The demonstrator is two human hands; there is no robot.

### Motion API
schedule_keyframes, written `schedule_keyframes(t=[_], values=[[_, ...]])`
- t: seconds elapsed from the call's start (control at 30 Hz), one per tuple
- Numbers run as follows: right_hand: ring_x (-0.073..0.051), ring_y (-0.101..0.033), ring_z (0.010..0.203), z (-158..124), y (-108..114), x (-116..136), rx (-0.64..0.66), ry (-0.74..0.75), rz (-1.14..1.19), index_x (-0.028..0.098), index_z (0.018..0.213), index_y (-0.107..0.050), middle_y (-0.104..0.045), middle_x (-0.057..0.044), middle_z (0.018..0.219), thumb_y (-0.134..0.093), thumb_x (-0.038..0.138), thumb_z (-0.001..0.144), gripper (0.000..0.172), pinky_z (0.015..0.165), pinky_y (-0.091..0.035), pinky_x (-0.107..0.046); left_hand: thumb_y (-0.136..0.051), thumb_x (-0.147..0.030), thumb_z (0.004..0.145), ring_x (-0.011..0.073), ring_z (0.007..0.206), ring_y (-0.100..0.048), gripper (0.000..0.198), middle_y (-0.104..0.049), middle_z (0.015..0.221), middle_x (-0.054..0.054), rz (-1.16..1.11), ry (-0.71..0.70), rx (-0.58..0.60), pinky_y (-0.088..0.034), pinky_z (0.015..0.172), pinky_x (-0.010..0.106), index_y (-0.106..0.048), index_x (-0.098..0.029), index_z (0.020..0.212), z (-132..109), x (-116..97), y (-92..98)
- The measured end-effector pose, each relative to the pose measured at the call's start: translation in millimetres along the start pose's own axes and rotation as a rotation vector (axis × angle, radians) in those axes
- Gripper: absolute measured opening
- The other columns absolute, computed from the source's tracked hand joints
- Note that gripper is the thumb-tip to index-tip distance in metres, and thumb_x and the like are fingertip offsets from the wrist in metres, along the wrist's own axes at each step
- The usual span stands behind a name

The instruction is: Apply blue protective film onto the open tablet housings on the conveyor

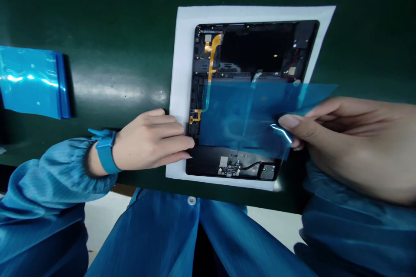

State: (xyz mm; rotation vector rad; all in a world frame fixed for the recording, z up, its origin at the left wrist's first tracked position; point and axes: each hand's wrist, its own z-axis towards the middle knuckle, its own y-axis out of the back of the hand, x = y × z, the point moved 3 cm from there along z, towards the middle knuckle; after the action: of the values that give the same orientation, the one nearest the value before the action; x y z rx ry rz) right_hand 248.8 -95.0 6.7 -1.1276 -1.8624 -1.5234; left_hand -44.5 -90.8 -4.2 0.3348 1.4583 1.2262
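An open tablet housing (208, 160) lies on a white sheet, its inside facing up with orange flex cables, a dark rectangular area and a small circuit board showing. Over its lower middle a clear blue film (234, 112) is spread, the film's right part lifted and sticking out past the housing. My right hand (344, 138) pinches the film's right edge between thumb and fingers. Curled at the housing's left edge, my left hand (159, 140) grips it there, close to the film's lower left corner; its fingertips are partly hidden.
Beneath the housing is the white sheet (182, 69) on a dark green table (123, 21). A stack of blue films (30, 82) lies at the left. A blue wrist strap (106, 151) is on my left wrist. The table's near edge runs just below the sheet.
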Motion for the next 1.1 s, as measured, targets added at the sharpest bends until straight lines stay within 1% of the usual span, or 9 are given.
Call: schedule_keyframes(t=[0.1, 0.33, 0.43, 0.5, 0.6, 0.77, 0.87, 1.1], values=[[-0.011, -0.055, 0.039, 0.6, -0.4, 1.3, 0.0, -0.004, 0.01, 0.021, 0.068, -0.07, -0.064, 0.003, 0.053, -0.092, 0.041, 0.071, 0.03, 0.039, -0.048, -0.024, -0.056, -0.035, 0.107, 0.0142, 0.072, -0.061, 0.021, -0.067, 0.079, 0.0, -0.002, 0.0, 0.006, -0.038, 0.064, 0.031, -0.068, -0.018, 0.104, 0.3, 0.1, 0.0], [-0.01, -0.055, 0.041, 0.9, 0.5, 2.2, 0.006, -0.008, 0.003, 0.021, 0.068, -0.07, -0.065, 0.003, 0.054, -0.091, 0.038, 0.073, 0.028, 0.041, -0.05, -0.023, -0.057, -0.035, 0.107, 0.0142, 0.072, -0.061, 0.021, -0.067, 0.078, 0.0, -0.001, -0.001, 0.0, -0.037, 0.064, 0.031, -0.068, -0.017, 0.103, 0.8, -0.1, 0.5], [-0.009, -0.055, 0.041, 0.4, 0.7, 2.4, 0.008, -0.011, 0.003, 0.021, 0.068, -0.07, -0.065, 0.003, 0.054, -0.092, 0.038, 0.072, 0.028, 0.041, -0.048, -0.022, -0.054, -0.036, 0.108, 0.0135, 0.071, -0.061, 0.022, -0.067, 0.077, -0.001, 0.009, 0.001, -0.001, -0.037, 0.064, 0.03, -0.068, -0.019, 0.103, 1.0, -0.1, 0.7], [-0.009, -0.054, 0.04, 0.1, 0.4, 2.8, 0.015, -0.015, 0.004, 0.021, 0.068, -0.07, -0.065, 0.003, 0.054, -0.091, 0.038, 0.073, 0.028, 0.042, -0.049, -0.023, -0.053, -0.036, 0.109, 0.0133, 0.071, -0.061, 0.023, -0.067, 0.077, -0.001, 0.013, 0.0, -0.001, -0.037, 0.064, 0.03, -0.068, -0.019, 0.103, 1.2, -0.1, 0.7], [-0.009, -0.053, 0.039, 0.2, 0.0, 3.5, 0.025, -0.022, 0.002, 0.021, 0.068, -0.069, -0.065, 0.003, 0.054, -0.09, 0.04, 0.074, 0.029, 0.043, -0.051, -0.024, -0.055, -0.035, 0.108, 0.0139, 0.071, -0.06, 0.022, -0.067, 0.077, 0.0, 0.008, -0.002, -0.001, -0.037, 0.064, 0.031, -0.068, -0.018, 0.104, 1.3, 0.1, 0.5], [-0.011, -0.054, 0.04, 2.4, 1.1, 3.0, 0.019, -0.029, 0.006, 0.022, 0.067, -0.07, -0.065, 0.002, 0.052, -0.092, 0.04, 0.071, 0.029, 0.04, -0.049, -0.024, -0.056, -0.036, 0.107, 0.0145, 0.071, -0.061, 0.022, -0.067, 0.077, 0.0, 0.006, 0.0, -0.007, -0.037, 0.064, 0.031, -0.068, -0.018, 0.104, 1.3, 0.2, 0.5], [-0.01, -0.054, 0.038, 3.7, 1.8, 1.8, 0.034, -0.011, 0.009, 0.022, 0.066, -0.071, -0.064, 0.002, 0.051, -0.09, 0.039, 0.072, 0.027, 0.039, -0.049, -0.023, -0.056, -0.037, 0.107, 0.0146, 0.071, -0.06, 0.022, -0.067, 0.077, 0.0, 0.009, 0.001, -0.012, -0.036, 0.064, 0.031, -0.068, -0.018, 0.103, 1.8, -0.2, 1.2], [-0.01, -0.055, 0.041, 2.8, 0.4, -0.9, 0.032, 0.0, -0.008, 0.023, 0.068, -0.073, -0.065, 0.003, 0.052, -0.088, 0.035, 0.074, 0.02, 0.042, -0.049, -0.021, -0.055, -0.037, 0.107, 0.0147, 0.071, -0.059, 0.023, -0.068, 0.078, 0.0, 0.016, 0.015, -0.001, -0.036, 0.064, 0.031, -0.069, -0.019, 0.102, 1.7, -0.7, 2.5]])
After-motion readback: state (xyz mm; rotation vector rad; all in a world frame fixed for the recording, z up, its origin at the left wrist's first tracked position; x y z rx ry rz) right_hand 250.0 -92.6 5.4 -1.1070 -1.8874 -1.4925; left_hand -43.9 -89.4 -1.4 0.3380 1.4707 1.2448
